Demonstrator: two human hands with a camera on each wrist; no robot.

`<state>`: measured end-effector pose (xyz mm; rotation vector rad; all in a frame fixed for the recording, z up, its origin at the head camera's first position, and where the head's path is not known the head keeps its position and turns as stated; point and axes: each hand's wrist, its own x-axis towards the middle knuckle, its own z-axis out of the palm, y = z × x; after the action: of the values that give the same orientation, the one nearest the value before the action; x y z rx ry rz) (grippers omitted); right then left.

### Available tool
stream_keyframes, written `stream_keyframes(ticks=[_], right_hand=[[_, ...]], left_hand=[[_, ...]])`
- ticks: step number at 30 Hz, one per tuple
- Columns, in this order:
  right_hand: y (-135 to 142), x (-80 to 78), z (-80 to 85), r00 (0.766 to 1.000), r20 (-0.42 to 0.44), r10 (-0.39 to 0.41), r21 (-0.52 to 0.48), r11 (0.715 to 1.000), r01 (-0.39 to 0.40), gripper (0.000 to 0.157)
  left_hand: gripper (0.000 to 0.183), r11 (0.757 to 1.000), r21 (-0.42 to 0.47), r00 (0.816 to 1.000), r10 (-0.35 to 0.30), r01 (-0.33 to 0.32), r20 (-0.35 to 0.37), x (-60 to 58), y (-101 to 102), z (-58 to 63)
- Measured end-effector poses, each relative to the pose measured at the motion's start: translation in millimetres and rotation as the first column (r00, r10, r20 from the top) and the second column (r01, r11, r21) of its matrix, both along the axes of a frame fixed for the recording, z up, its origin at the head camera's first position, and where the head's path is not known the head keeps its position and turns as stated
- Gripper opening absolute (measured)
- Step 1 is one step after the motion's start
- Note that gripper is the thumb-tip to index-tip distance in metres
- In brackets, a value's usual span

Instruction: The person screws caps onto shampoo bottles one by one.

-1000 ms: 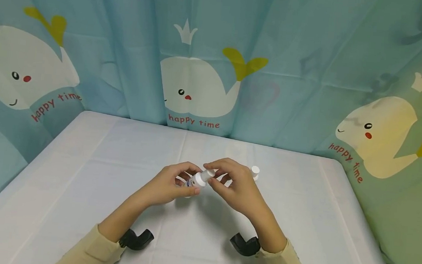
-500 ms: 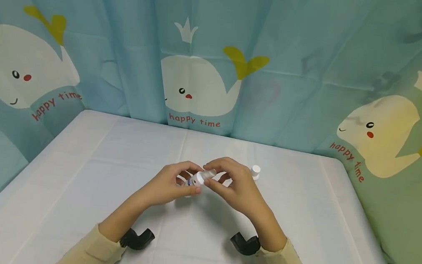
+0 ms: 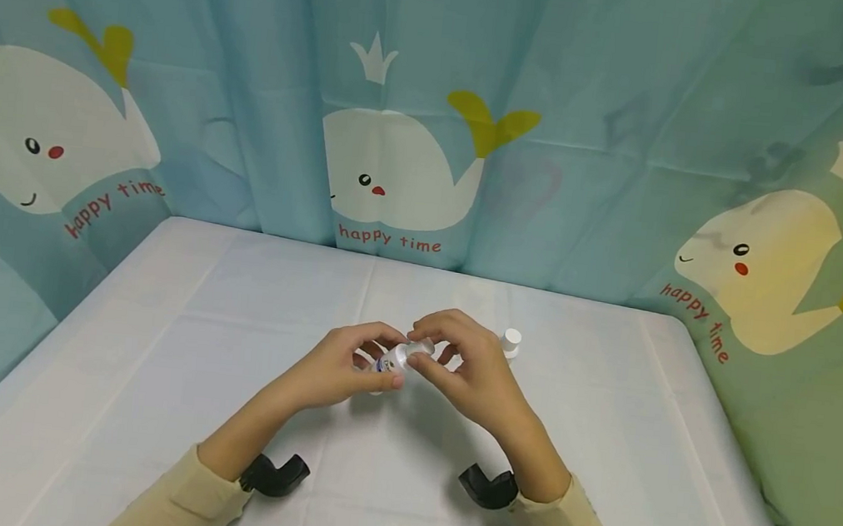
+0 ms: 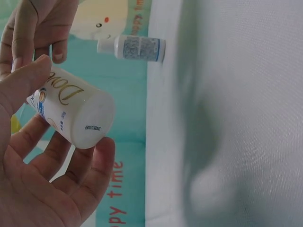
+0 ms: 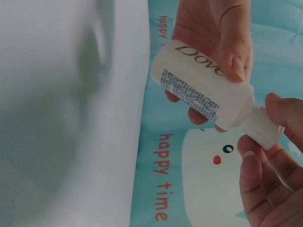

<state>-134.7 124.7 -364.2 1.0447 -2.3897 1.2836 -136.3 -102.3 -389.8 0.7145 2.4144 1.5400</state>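
A small white Dove bottle (image 3: 391,359) is held above the table, tilted with its cap toward the right. My left hand (image 3: 345,367) grips the bottle's body, thumb on the near side and fingers on the far side. The white cap (image 5: 263,126) sits on the bottle's neck, and my right hand (image 3: 467,367) pinches it between thumb and fingers. Gold lettering and the bottle's round base face the left wrist view. A second white bottle (image 4: 139,48) stands upright on the table, partly hidden behind my right hand in the head view.
The white-covered table (image 3: 223,296) has its far edge against a blue-green curtain (image 3: 255,98) printed with whales. Black curved pieces, one (image 3: 275,476) at the left wrist and one (image 3: 489,488) at the right, stick out from the sleeves.
The right thumb and fingers have shifted slightly along the cap. The bottle has tipped a little closer to level, its cap moving slightly right. The second bottle stays in place.
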Motion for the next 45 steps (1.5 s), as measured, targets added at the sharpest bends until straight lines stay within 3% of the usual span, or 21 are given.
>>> stream_keyframes(ticks=[5,14,22,28,40,45], right_hand=[[0.0,1.5,0.8,1.0,0.007,0.0,0.031,1.0,0.0,0.025],[0.9,1.6,1.5,0.999,0.038,0.0,0.009,1.0,0.0,0.03],[-1.0,2.8,0.7,0.999,0.029,0.037,0.028,0.999,-0.038,0.018],[-0.1,3.2,1.6,0.999,0.034,0.025,0.05,0.998,-0.027,0.029],[-2.2,2.1,0.1,0.998,0.026,0.063,0.011,0.998,-0.063,0.022],[-2.6,2.4,-0.6,0.998,0.032,0.053,0.021,0.998,-0.053,0.031]], left_hand=[[0.039,1.0,-0.003,1.0,0.026,-0.026,0.013,-0.9,-2.2,-0.7],[0.039,1.0,0.007,1.0,-0.001,0.001,0.009,-0.5,-2.4,1.0],[0.039,1.0,0.006,1.0,-0.004,0.004,0.012,0.7,-3.7,2.2],[0.039,1.0,0.007,1.0,0.007,-0.007,0.012,-1.7,-5.5,2.3],[0.037,1.0,0.011,1.0,-0.005,0.005,0.001,-3.4,-6.0,1.9],[0.036,1.0,0.016,1.0,0.001,-0.001,-0.01,-4.5,-7.1,-0.5]])
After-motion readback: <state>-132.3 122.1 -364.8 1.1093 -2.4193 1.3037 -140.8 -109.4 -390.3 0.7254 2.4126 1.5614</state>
